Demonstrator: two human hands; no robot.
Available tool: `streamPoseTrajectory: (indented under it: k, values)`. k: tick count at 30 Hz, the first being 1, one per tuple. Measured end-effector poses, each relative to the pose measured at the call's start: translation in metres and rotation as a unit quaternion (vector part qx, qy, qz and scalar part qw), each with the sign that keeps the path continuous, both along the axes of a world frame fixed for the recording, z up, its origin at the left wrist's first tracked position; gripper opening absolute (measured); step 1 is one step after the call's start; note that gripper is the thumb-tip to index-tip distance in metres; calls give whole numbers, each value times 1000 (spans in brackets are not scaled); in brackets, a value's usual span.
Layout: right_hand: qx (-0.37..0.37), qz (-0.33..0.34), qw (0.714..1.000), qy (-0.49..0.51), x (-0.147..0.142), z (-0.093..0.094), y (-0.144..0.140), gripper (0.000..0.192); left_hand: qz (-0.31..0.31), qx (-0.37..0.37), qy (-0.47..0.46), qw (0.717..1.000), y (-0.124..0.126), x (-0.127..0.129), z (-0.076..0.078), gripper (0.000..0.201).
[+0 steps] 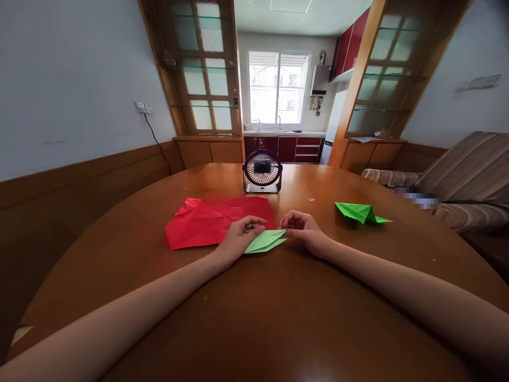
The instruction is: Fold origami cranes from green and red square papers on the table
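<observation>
We count two bare hands on the surface (278,318): one left hand (238,237) and one right hand (304,231), each with its grip closed on the same folded sheet. Paper items total three. Green pieces: two, namely one light green folded paper (265,241) between the hands and one darker green folded figure (360,212) lying apart to the right. Red pieces: one, a creased red sheet (210,222) spread flat. Desk fans: one, a small round fan (262,171) standing upright at the far edge of the papers. Sofas: one, a striped sofa (469,175) beside the surface. Windows: one window (278,87) in the far room.
</observation>
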State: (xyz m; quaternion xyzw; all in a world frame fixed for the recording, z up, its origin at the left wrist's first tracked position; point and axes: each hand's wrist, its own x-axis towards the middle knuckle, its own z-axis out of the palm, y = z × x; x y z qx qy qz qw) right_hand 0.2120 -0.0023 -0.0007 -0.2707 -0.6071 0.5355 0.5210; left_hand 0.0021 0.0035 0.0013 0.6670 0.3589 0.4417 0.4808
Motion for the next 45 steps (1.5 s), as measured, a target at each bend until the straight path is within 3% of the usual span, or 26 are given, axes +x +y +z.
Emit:
streamPoseTrajectory:
  k: [5, 10, 14, 20, 24, 30, 35, 38, 45]
  values:
    - [-54, 13, 996, 70, -1, 2, 3, 17, 33, 29, -4, 999, 1, -1, 0, 28]
    - [-54, 80, 995, -9, -4, 0, 0, 49, 27, 82, -4, 996, 1, -1, -3, 28]
    - [-89, 64, 994, -2, -4, -4, 0, 28, 21, 67, -66, 995, 2, -2, -4, 33]
    - [-107, -10, 993, 53, 0, -3, 4, 25, 66, 70, -109, 989, 2, -3, -1, 35]
    - [-112, -34, 991, 71, 0, -3, 7, 24, 58, 64, -101, 991, 3, -2, -3, 33]
    - [-106, -8, 994, 41, -3, -2, 5, 28, 76, 71, -120, 987, 5, -4, -4, 37]
    - [-113, -15, 991, 63, -2, 0, 4, 28, -25, 34, -68, 997, -1, -2, 0, 53]
    - [-116, -16, 990, 77, -1, 0, 5, 24, -42, 52, -33, 997, -4, -1, 1, 68]
    - [-125, 1, 990, 72, -1, 3, 5, 26, -5, 72, -22, 997, -3, -3, 2, 49]
